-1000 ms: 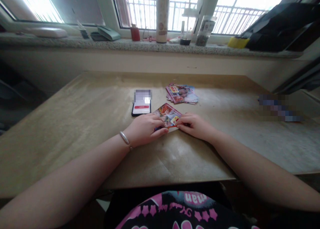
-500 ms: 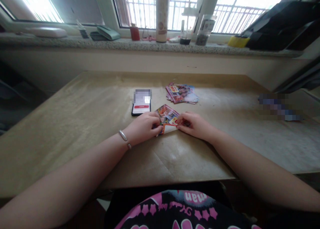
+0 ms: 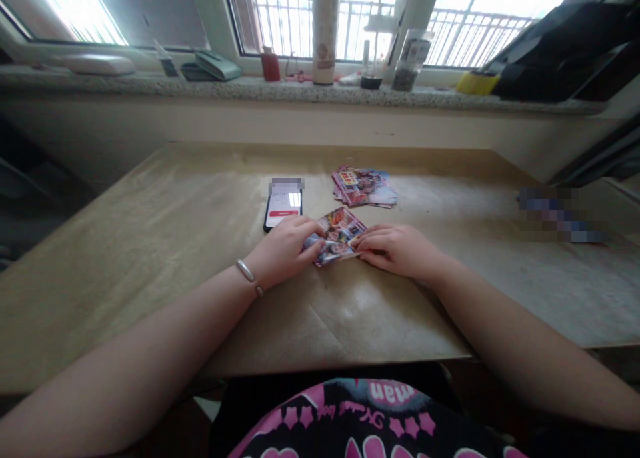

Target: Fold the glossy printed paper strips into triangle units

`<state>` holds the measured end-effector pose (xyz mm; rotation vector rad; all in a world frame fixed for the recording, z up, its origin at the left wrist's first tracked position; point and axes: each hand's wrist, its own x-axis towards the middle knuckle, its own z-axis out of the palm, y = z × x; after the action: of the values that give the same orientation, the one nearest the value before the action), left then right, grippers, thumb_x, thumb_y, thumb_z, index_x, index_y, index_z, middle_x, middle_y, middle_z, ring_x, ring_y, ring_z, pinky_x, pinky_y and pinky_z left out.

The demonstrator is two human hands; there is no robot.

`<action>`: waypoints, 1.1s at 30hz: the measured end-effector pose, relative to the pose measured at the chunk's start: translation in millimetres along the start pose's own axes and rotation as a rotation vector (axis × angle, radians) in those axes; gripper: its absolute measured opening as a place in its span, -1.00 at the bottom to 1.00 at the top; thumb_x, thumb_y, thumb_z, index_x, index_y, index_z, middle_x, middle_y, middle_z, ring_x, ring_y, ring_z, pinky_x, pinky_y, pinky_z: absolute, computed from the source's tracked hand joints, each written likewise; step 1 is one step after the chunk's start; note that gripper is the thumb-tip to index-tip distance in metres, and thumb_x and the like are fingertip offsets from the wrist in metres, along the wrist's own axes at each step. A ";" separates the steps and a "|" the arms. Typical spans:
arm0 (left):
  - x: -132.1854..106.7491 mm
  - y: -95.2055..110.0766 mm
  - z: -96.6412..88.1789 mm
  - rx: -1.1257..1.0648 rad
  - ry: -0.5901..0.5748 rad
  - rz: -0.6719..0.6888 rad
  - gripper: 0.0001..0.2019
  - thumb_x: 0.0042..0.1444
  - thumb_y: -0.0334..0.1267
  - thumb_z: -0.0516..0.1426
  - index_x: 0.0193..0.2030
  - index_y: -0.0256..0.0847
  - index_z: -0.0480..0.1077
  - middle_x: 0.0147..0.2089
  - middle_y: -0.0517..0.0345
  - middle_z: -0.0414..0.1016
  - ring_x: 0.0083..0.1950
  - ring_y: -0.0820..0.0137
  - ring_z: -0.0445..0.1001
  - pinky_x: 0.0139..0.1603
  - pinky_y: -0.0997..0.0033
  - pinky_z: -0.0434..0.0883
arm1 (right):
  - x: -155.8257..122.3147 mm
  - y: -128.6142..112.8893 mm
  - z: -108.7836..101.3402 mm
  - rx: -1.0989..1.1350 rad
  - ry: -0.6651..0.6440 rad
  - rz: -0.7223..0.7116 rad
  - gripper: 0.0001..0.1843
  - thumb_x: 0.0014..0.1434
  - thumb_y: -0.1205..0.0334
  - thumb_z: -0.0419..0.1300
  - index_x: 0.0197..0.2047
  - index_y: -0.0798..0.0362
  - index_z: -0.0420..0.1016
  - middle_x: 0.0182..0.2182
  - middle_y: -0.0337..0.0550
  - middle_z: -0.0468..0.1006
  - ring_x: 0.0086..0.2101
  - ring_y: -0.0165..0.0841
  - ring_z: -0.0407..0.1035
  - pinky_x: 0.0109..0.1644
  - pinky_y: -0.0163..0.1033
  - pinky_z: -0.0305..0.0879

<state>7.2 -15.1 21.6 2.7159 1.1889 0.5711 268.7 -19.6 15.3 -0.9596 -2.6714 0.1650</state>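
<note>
A small colourful printed leaflet (image 3: pixel 345 225) lies on the table between my hands, with a crease or folded strip along its near part. My left hand (image 3: pixel 287 248), a silver bangle at its wrist, grips the leaflet's left edge between thumb and fingers. On the other side, my right hand (image 3: pixel 400 248) pinches the right corner. The fingers cover both ends of the sheet. Just behind my left hand lies a phone (image 3: pixel 284 205) with a lit screen, partly hidden by the fingers. Farther back sits a loose stack of similar leaflets (image 3: pixel 367 188).
The table (image 3: pixel 150 258) has a tan covering, and its front edge is close to my body. At the far right is a blurred-out object (image 3: pixel 557 215). The stone windowsill (image 3: pixel 290 93) behind holds a red bottle (image 3: pixel 270 65), a tall cylinder (image 3: pixel 325 38) and a black bag (image 3: pixel 560 55).
The white, orange-edged flap at the leaflet's near side no longer shows; printed pictures show there now. My left hand's fingers have spread a little over the sheet, and my right hand has shifted slightly right.
</note>
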 end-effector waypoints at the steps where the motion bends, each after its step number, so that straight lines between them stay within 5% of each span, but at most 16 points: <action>1: 0.1 -2.7 -1.2 0.045 0.013 0.007 -0.74 0.27 -0.21 0.00 -0.08 -0.26 0.44 -0.05 -0.03 0.51 0.00 0.21 0.43 0.11 0.13 0.37 | -0.9 0.3 -1.0 0.004 -0.004 0.004 -0.80 0.21 0.24 0.14 -0.16 -0.02 0.58 -0.13 -0.13 0.64 -0.10 -0.25 0.51 0.02 -0.16 0.41; 8: 3.0 -26.2 5.5 0.265 0.033 0.110 -0.66 0.23 -0.36 0.00 0.10 -0.24 0.43 0.12 0.00 0.49 0.34 0.05 0.21 0.38 -0.13 0.07 | -2.4 2.2 -2.0 0.037 -0.013 0.028 -0.81 0.17 0.26 0.17 -0.15 -0.04 0.54 -0.08 -0.17 0.62 -0.08 -0.25 0.49 0.00 -0.14 0.40; 15: 5.2 -48.4 9.2 0.380 0.015 0.146 -0.65 0.23 -0.29 0.01 0.11 -0.23 0.42 0.14 0.03 0.49 0.40 0.05 0.11 0.43 -0.18 -0.07 | -0.9 1.7 -3.2 0.063 -0.013 0.038 -0.80 0.17 0.27 0.17 -0.14 -0.03 0.55 -0.07 -0.16 0.62 -0.06 -0.25 0.49 0.04 -0.13 0.40; 20: 7.1 -63.5 0.6 0.356 -0.102 0.153 -0.64 0.30 -0.31 -0.04 0.17 -0.11 0.38 0.21 0.19 0.43 0.44 0.12 0.02 0.46 -0.11 -0.14 | -1.1 2.7 -2.9 0.074 -0.021 0.036 -0.79 0.19 0.25 0.15 -0.13 -0.02 0.56 -0.07 -0.14 0.62 -0.05 -0.26 0.48 0.05 -0.15 0.39; 33: 7.6 -65.7 -1.4 0.362 -0.051 0.153 -0.66 0.27 -0.35 0.01 0.10 -0.04 0.46 0.12 0.19 0.51 0.38 0.08 0.14 0.45 -0.22 -0.20 | -1.1 3.7 -0.7 0.102 0.015 0.003 -0.79 0.19 0.27 0.17 -0.12 -0.01 0.58 -0.08 -0.16 0.63 -0.04 -0.28 0.48 0.09 -0.13 0.40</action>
<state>-33.5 35.4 8.1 3.1225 1.1792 0.3255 271.9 -17.5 14.9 -0.9288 -2.6199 0.2902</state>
